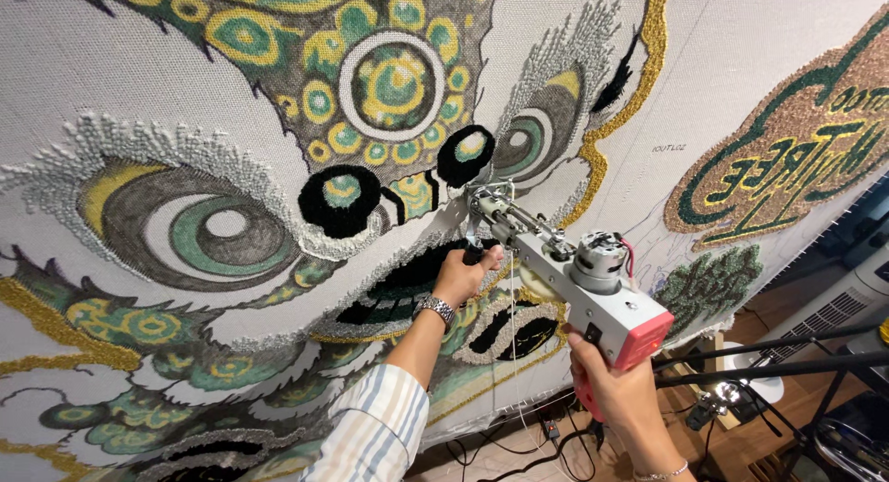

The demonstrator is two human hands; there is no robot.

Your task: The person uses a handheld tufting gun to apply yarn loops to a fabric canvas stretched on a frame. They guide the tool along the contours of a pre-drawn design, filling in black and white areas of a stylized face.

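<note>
A grey and pink tufting gun [579, 283] is pressed with its needle tip against a large stretched cloth [111, 84] bearing a tufted design of eyes, rings and black patches in green, yellow and grey. My left hand [466, 274], with a metal wristwatch and a striped sleeve, grips the gun's black front handle close to the cloth. My right hand [616, 380] holds the pink rear grip below the gun's motor. White yarn runs down from the gun between my arms.
A second tufted patch [796, 139] in green and tan sits on the cloth at the right. Black tripod legs [769, 357], cables on a wooden floor and a white appliance [852, 301] lie at the lower right.
</note>
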